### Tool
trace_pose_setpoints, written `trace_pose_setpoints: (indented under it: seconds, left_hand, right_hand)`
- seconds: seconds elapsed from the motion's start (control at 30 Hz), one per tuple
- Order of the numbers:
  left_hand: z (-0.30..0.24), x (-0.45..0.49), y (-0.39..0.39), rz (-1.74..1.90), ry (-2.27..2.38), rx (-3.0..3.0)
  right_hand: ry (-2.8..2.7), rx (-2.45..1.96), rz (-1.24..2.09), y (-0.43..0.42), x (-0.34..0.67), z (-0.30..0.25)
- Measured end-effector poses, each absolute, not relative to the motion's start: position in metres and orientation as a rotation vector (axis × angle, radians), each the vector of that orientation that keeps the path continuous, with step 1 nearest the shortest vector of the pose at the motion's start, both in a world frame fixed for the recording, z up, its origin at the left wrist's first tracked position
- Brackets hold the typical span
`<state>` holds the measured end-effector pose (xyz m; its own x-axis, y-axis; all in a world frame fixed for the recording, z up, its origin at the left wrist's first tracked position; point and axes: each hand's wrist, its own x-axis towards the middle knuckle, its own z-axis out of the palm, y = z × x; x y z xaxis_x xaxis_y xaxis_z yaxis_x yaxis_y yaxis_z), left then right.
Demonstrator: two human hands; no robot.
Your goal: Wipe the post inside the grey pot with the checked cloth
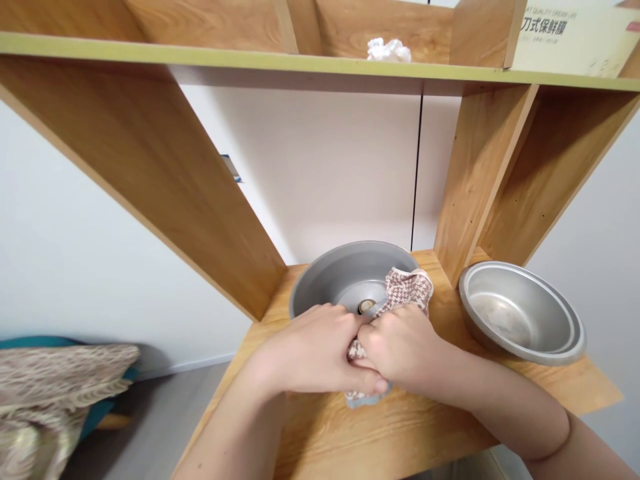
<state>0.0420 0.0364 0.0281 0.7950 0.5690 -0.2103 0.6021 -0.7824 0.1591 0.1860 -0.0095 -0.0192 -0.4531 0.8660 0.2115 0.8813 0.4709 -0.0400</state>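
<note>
Wooden shelf unit against a white wall, both hands bunched on a checked cloth at a metal pot.

Nearest, the left hand (315, 350) and the right hand (400, 347) press together over the wooden surface (400, 427), each grip closed on the brown-and-white checked cloth (407, 290), which bulges up between them and hangs a little below. Just behind, touching the hands, the grey metal pot (345, 270) lies tipped toward the camera, a small knob showing inside. To the right, past an upright board, sits a steel basin (520, 313). Higher up, crumpled white paper (389, 50) rests on the upper shelf (250, 60).
</note>
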Motion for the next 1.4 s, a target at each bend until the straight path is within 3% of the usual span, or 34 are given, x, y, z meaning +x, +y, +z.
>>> trace_pose_setpoints:
  seconds: [1.4]
  left_hand:
    - [0.027, 0.039, 0.037, -0.225, 0.911, 2.759]
  right_hand:
    - [-2.566, -1.457, -0.104, -0.008, 0.198, -0.015]
